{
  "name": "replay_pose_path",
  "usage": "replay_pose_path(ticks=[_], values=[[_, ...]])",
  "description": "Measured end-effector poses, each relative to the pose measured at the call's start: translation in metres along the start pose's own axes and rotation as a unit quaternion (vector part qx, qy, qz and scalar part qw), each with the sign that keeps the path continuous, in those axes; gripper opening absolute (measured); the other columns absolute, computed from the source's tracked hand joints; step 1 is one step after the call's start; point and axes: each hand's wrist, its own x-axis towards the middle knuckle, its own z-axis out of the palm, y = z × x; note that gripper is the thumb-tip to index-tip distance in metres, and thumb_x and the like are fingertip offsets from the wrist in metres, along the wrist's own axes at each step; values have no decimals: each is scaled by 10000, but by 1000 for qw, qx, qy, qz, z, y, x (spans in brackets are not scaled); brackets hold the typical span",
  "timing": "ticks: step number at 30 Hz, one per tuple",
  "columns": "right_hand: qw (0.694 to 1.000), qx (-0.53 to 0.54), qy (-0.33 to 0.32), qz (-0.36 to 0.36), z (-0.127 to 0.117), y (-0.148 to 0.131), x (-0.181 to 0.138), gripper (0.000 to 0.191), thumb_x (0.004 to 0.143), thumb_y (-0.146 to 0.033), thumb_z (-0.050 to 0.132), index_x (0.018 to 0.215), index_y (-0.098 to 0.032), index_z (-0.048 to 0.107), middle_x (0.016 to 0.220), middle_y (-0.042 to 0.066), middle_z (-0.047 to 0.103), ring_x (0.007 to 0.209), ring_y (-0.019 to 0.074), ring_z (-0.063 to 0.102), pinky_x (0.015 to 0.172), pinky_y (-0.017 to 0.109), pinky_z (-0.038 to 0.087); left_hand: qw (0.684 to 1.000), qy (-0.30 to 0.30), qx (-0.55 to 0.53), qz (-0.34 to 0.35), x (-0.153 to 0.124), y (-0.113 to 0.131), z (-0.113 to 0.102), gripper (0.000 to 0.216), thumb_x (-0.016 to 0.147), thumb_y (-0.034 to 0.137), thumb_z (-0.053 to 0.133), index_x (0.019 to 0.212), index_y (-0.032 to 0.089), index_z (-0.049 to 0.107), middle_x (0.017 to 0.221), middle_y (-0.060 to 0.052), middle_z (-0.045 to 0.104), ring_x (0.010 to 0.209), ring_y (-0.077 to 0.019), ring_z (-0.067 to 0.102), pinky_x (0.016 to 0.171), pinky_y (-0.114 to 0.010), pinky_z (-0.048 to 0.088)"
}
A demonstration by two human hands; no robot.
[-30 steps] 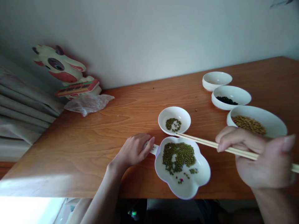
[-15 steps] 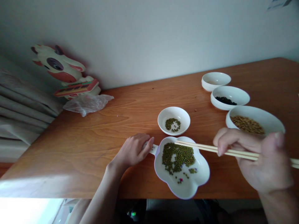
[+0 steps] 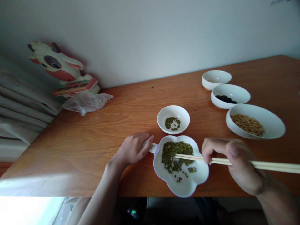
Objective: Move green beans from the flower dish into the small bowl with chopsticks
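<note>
The chopsticks (image 3: 220, 160) have been shifted from the far rim of the dish half a second ago to the middle of its beans, and the right hand (image 3: 241, 170) is carried along with them. On the wooden table (image 3: 131, 104), the flower-shaped dish (image 3: 185, 189) is set with its near lobe at the front edge. Its handle (image 3: 153, 147) is gripped under the curled fingers of the left hand (image 3: 133, 148). Just beyond, the small white bowl (image 3: 173, 111), part-filled with similar beans, is left untouched. Spilling could be caused by a push on the handle, since the dish is placed so near the edge; a round bean could also be lost if it is pinched off-centre. The chopsticks are clasped firmly by the right hand, and the green beans (image 3: 185, 147) are reached only by their tips, well beyond the fingers. Whether any bean is pinched cannot be told.
</note>
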Motion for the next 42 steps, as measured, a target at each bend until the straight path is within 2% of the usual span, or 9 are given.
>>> replay_pose_path(ticks=[4,10,21,28,36,42], values=[[1000,-13,-5,-6,1,1,1,738,1054,-751,172,792,-220,612,751,31,617,682,185,568,647,335,389,1000,-2,3,-1,0,0,0,460,1145,439,336,816,193,543,796,-26,630,671,-152,532,671,-318,377],[999,-31,-29,-29,2,-4,5,634,1103,-637,209,835,-215,598,762,33,625,680,175,570,623,317,401,1000,-2,8,0,0,1,-1,473,1145,441,336,804,192,548,789,-25,633,660,-149,529,664,-315,378],[999,-18,-12,-36,4,-12,5,609,1102,-621,296,783,-212,615,741,31,614,656,164,568,604,306,405,1000,-2,2,0,-1,1,-1,471,1143,442,340,803,191,547,785,-23,627,658,-147,523,665,-312,371],[998,-42,-33,-42,3,-13,5,693,1071,-712,218,786,-210,601,756,46,623,675,183,574,630,325,405,1000,-5,0,1,0,1,-1,471,1147,446,335,805,192,536,788,-21,627,656,-146,524,662,-316,370],[998,-28,-43,-32,4,-4,1,555,1108,-582,261,842,-224,591,794,38,609,699,190,567,635,337,399,1000,-2,6,0,0,2,-1,468,1149,436,335,822,194,566,807,-28,659,669,-153,562,672,-320,397],[997,-48,-43,-46,4,-10,5,633,1089,-658,238,808,-213,591,766,43,615,681,186,571,633,334,398,1000,6,13,0,0,2,0,474,1147,439,342,819,193,581,807,-33,675,649,-149,567,646,-310,393]])
